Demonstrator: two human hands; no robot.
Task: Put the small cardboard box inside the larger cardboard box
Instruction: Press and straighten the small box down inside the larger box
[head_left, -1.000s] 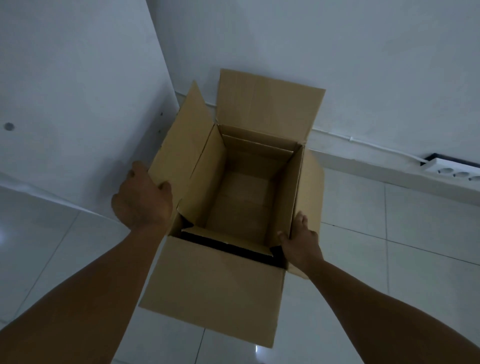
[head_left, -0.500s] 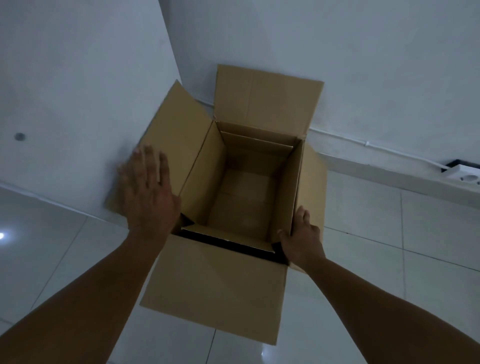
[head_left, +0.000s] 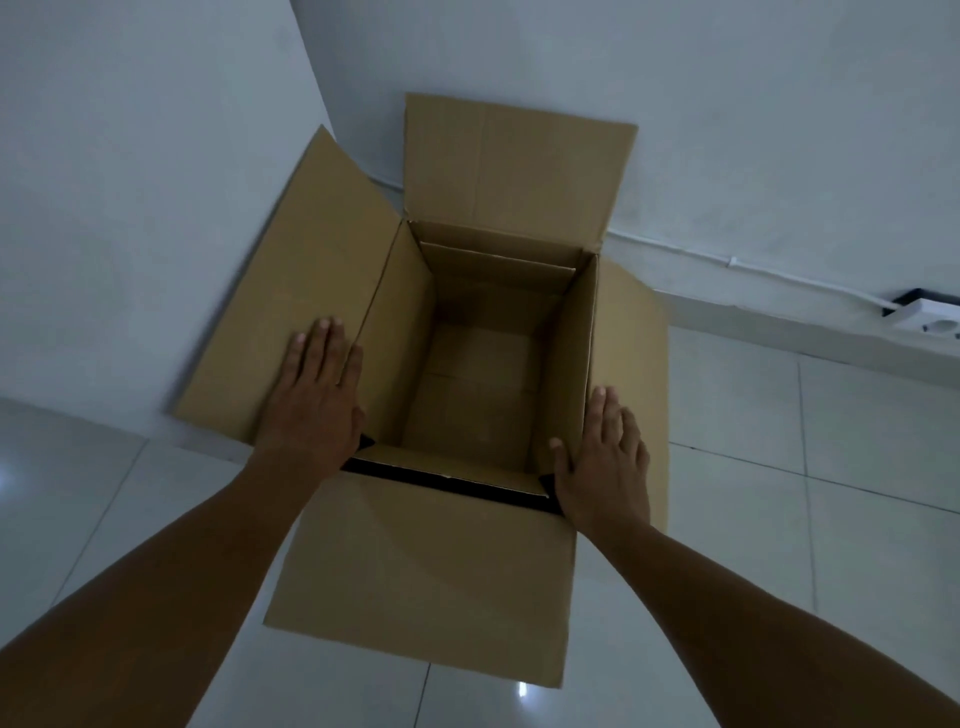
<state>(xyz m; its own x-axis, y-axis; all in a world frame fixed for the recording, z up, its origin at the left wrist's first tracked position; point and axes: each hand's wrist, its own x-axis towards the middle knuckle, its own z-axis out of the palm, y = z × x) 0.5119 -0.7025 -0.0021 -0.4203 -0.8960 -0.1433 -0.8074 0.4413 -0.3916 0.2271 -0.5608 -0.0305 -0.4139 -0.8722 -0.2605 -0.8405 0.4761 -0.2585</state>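
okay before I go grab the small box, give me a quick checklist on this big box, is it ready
1. All four flaps of the larger cardboard box folded outward: ok.
2. Box interior free of contents: ok.
3. Left hand flat on the left flap, nothing in its grip: ok.
4. Right hand flat on the right flap, free: ok.
5. Small cardboard box located: cannot tell, not in view.

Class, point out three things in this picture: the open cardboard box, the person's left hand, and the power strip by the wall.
cardboard box (head_left: 405, 566): head view, on the near flap.
left hand (head_left: 317, 400): head view, on the back of the hand.
power strip (head_left: 930, 319): head view, on its white top.
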